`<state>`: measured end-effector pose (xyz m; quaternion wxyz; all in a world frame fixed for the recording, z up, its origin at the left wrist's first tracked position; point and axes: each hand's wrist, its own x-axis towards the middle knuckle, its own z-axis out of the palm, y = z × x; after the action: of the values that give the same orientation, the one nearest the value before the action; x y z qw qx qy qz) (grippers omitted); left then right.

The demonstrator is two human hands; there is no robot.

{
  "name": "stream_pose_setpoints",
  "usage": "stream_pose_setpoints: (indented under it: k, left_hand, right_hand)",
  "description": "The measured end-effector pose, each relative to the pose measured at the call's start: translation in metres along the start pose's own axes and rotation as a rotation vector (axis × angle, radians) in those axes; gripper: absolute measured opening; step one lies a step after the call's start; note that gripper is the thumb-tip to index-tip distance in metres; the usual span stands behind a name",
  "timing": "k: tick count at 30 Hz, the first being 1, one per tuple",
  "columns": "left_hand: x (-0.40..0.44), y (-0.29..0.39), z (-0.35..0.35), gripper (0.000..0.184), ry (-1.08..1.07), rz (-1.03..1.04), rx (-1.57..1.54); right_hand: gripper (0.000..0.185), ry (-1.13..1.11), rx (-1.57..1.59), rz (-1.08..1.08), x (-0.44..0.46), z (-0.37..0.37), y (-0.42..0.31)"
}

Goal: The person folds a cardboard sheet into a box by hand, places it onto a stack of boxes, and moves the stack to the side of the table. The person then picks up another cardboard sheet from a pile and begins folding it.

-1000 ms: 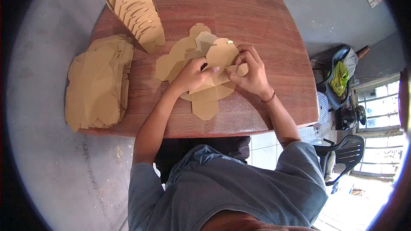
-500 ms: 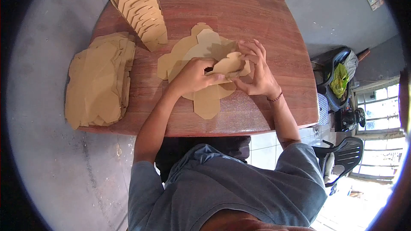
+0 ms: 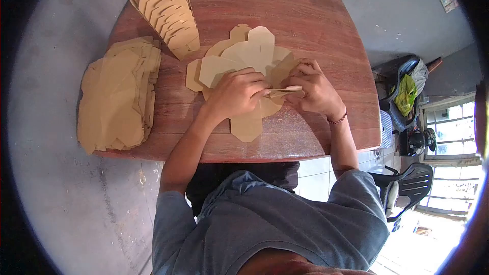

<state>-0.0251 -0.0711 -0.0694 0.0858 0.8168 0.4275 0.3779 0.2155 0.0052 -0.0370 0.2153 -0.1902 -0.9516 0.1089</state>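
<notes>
A brown die-cut cardboard sheet (image 3: 257, 53) with rounded and angular flaps is held tilted over another flat cardboard piece (image 3: 247, 125) at the middle of the table. My left hand (image 3: 238, 93) pinches the sheet's near edge, fingers curled over it. On the right, my right hand (image 3: 311, 87) has its fingers bent round the same near edge, where a folded flap shows edge-on between the hands. The fingertips of both hands are partly hidden by the cardboard and the knuckles.
Flat cardboard pieces (image 3: 117, 97) lie stacked at the table's left edge. Behind them, an upright cardboard holder (image 3: 184, 46) contains several folded pieces. The wooden table (image 3: 310, 20) has its front edge near my body. Chairs (image 3: 410, 186) stand beyond its right side.
The held sheet has turned and tilted, so its flaps now spread toward the back and left. My right hand has moved slightly right, and its fingers have closed in on the near edge.
</notes>
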Motion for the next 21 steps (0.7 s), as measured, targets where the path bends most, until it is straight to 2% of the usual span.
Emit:
stream_pose_setpoints:
  k: [1,6,8,9,11,12,13,14,15,17,18,19,21]
  left_hand:
    - [0.0,0.001,0.001,0.009,0.027,0.029,0.033]
    - [-0.001,-0.001,0.005,0.01,0.027,0.032,0.109]
    - [0.001,0.001,0.004,0.019,0.17,0.079,0.218]
    - [0.002,0.002,0.001,0.019,0.17,0.082,0.218]
    - [0.004,0.004,-0.007,0.036,0.336,0.139,0.368]
    - [0.003,0.002,-0.008,0.036,0.336,0.142,0.366]
    - [0.002,0.0,-0.009,0.044,0.376,0.112,0.359]
    - [0.002,-0.003,-0.008,0.053,0.416,0.079,0.352]
    - [0.002,-0.006,-0.006,0.053,0.417,0.077,0.352]
    - [0.003,-0.011,-0.001,0.063,0.444,0.009,0.189]
    - [0.002,-0.011,0.003,0.071,0.375,-0.07,0.069]
    - [0.002,-0.01,0.008,0.071,0.379,-0.072,0.071]
    - [0.001,-0.008,0.019,0.08,0.296,-0.242,-0.291]
  right_hand:
    - [0.028,0.027,-0.058,-0.061,0.001,0.0,-0.003]
    - [0.027,0.048,-0.067,-0.044,0.001,0.008,-0.003]
    - [0.027,0.067,-0.065,-0.05,0.001,0.008,0.0]
    - [0.026,0.116,-0.05,-0.014,0.002,0.006,0.001]
    - [0.026,0.165,-0.039,0.024,0.002,0.003,0.003]
    - [0.026,0.247,0.072,0.138,0.001,0.002,0.005]
    - [0.027,0.328,0.183,0.251,-0.001,0.001,0.008]
    - [0.029,0.358,0.26,0.307,-0.004,0.001,0.012]
    - [0.029,0.357,0.26,0.306,-0.005,-0.001,0.012]
    - [0.034,0.361,0.559,0.538,-0.005,-0.006,0.009]
    - [0.034,0.357,0.558,0.535,-0.004,-0.008,0.007]
    - [0.036,0.356,0.56,0.501,-0.003,-0.01,0.004]
    - [0.038,0.35,0.566,0.459,-0.002,-0.009,-0.003]
